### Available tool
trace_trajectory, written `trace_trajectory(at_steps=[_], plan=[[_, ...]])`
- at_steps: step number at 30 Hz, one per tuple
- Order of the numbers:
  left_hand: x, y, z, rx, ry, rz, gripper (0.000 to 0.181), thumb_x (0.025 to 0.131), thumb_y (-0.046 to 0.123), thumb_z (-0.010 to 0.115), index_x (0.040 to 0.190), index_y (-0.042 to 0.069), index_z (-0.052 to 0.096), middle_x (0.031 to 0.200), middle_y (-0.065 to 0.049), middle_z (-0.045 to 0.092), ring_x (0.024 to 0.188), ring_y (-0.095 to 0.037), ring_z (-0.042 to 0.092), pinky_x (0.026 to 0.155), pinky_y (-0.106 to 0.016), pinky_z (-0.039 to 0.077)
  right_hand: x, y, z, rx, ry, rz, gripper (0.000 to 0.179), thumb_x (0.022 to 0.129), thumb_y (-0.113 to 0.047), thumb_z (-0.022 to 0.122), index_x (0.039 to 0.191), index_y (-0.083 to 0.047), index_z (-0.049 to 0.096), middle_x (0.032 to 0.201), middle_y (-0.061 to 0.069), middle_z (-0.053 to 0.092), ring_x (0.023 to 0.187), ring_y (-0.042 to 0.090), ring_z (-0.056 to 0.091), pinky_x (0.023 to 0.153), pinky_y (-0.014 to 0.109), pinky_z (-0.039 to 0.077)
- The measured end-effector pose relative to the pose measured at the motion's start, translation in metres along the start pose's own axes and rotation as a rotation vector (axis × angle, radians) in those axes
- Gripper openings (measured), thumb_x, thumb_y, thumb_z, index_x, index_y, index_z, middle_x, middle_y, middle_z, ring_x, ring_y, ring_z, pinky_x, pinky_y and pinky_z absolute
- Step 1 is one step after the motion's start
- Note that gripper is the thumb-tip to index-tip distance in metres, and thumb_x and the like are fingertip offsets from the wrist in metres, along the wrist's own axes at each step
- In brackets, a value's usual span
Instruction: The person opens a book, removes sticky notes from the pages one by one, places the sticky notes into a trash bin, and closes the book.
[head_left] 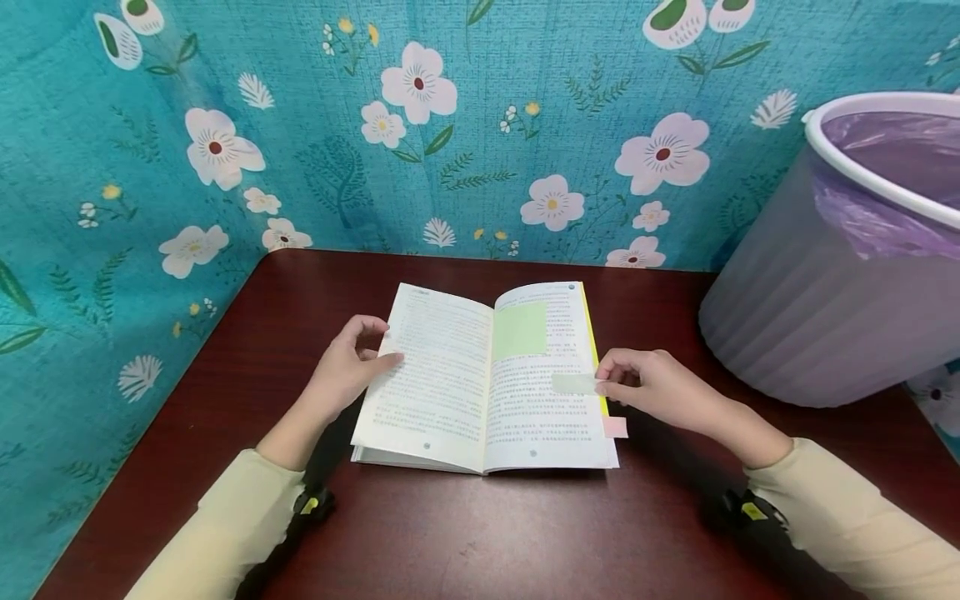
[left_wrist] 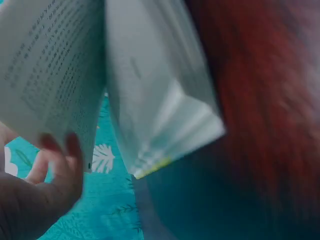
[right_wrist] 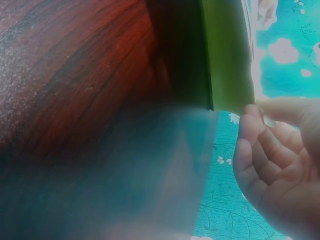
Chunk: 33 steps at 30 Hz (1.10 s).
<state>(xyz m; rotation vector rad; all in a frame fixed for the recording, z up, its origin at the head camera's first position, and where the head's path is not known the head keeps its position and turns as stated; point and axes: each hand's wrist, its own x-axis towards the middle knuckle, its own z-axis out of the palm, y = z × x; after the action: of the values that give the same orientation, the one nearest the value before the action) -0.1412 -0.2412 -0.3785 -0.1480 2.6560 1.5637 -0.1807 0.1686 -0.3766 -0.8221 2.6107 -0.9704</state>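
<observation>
An open book (head_left: pixel 427 375) with printed text on both pages lies on the dark table. My left hand (head_left: pixel 345 367) holds the outer edge of the left page, thumb on the print and fingers behind it. That page stands lifted from those beneath in the left wrist view, where the left hand (left_wrist: pixel 45 185) is at its edge. My right hand (head_left: pixel 660 387), at the book's right edge, pinches the end of a pale sticky strip (head_left: pixel 572 383) that lies across the right page. Above the strip, a light green sticky note (head_left: pixel 520 328) covers some text. A pink tab (head_left: pixel 615 427) juts out below the right hand.
A grey trash bin (head_left: pixel 795 283) with a purple liner stands at the right, beyond the right hand. Teal flowered cloth (head_left: pixel 337 192) hangs behind and left of the dark red-brown table (head_left: pixel 480 533).
</observation>
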Motion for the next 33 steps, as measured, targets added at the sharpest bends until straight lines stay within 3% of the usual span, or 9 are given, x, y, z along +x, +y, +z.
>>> trace_trajectory(at_steps=[4,7,10,14,18,21,26,33], plan=[[0.002,-0.003,0.004,0.167,-0.062,0.027,0.046,0.097,0.013,0.072,0.136,0.002,0.050,0.150,-0.027,0.038,0.128,-0.042,0.052,0.097,-0.052,0.048,0.001,0.003,0.003,0.004,-0.002,0.005,0.014,0.091,-0.004,0.077,0.095,-0.013,0.067,0.085,-0.002,0.067,0.071,0.017,0.059,0.059,0.026,0.049],[0.003,-0.001,0.008,0.216,-0.095,0.059,0.042,0.096,0.014,0.072,0.133,0.003,0.053,0.159,-0.027,0.027,0.143,-0.045,0.035,0.109,-0.061,0.037,0.001,0.005,0.004,0.008,-0.001,0.008,0.015,0.091,-0.004,0.077,0.095,-0.013,0.066,0.084,-0.001,0.067,0.071,0.016,0.059,0.060,0.026,0.050],[0.003,0.004,0.016,0.247,-0.108,0.085,0.040,0.095,0.014,0.074,0.130,0.005,0.056,0.164,-0.024,0.020,0.148,-0.045,0.026,0.112,-0.063,0.032,0.001,0.007,0.005,0.008,-0.003,0.005,0.015,0.091,-0.004,0.077,0.095,-0.013,0.066,0.084,0.000,0.068,0.071,0.016,0.058,0.060,0.026,0.050],[0.001,0.009,0.033,0.299,-0.149,0.204,0.044,0.093,0.019,0.078,0.130,0.008,0.059,0.164,-0.021,0.026,0.148,-0.042,0.029,0.112,-0.060,0.035,0.001,0.009,0.006,0.005,-0.007,-0.001,0.014,0.091,-0.005,0.076,0.095,-0.014,0.066,0.084,0.000,0.068,0.071,0.016,0.058,0.061,0.026,0.050],[-0.006,0.016,0.057,0.361,-0.292,0.382,0.055,0.091,0.030,0.080,0.137,0.010,0.058,0.162,-0.017,0.033,0.147,-0.037,0.035,0.114,-0.054,0.035,0.001,0.011,0.007,-0.004,-0.007,0.008,0.014,0.091,-0.004,0.076,0.094,-0.014,0.066,0.083,-0.002,0.067,0.071,0.016,0.058,0.061,0.026,0.050],[-0.015,0.021,0.071,0.435,-0.369,0.459,0.061,0.089,0.037,0.082,0.140,0.014,0.058,0.162,-0.012,0.035,0.146,-0.034,0.037,0.113,-0.051,0.038,0.004,0.013,0.009,0.003,-0.013,0.012,0.014,0.091,-0.004,0.076,0.094,-0.014,0.066,0.084,-0.002,0.067,0.071,0.016,0.059,0.062,0.027,0.051],[-0.022,0.022,0.080,0.563,-0.365,0.513,0.065,0.086,0.040,0.084,0.141,0.018,0.058,0.159,-0.009,0.041,0.143,-0.032,0.043,0.110,-0.051,0.041,0.009,0.014,0.013,0.012,-0.014,-0.001,0.013,0.092,-0.006,0.076,0.093,-0.014,0.066,0.084,-0.003,0.067,0.071,0.014,0.058,0.062,0.026,0.051],[-0.020,0.023,0.083,0.599,-0.436,0.547,0.075,0.087,0.044,0.082,0.151,0.021,0.053,0.162,-0.007,0.038,0.144,-0.032,0.041,0.110,-0.055,0.040,0.007,0.016,0.010,-0.028,-0.010,-0.008,0.014,0.092,-0.006,0.076,0.093,-0.014,0.065,0.082,-0.005,0.064,0.069,0.013,0.054,0.060,0.025,0.045]])
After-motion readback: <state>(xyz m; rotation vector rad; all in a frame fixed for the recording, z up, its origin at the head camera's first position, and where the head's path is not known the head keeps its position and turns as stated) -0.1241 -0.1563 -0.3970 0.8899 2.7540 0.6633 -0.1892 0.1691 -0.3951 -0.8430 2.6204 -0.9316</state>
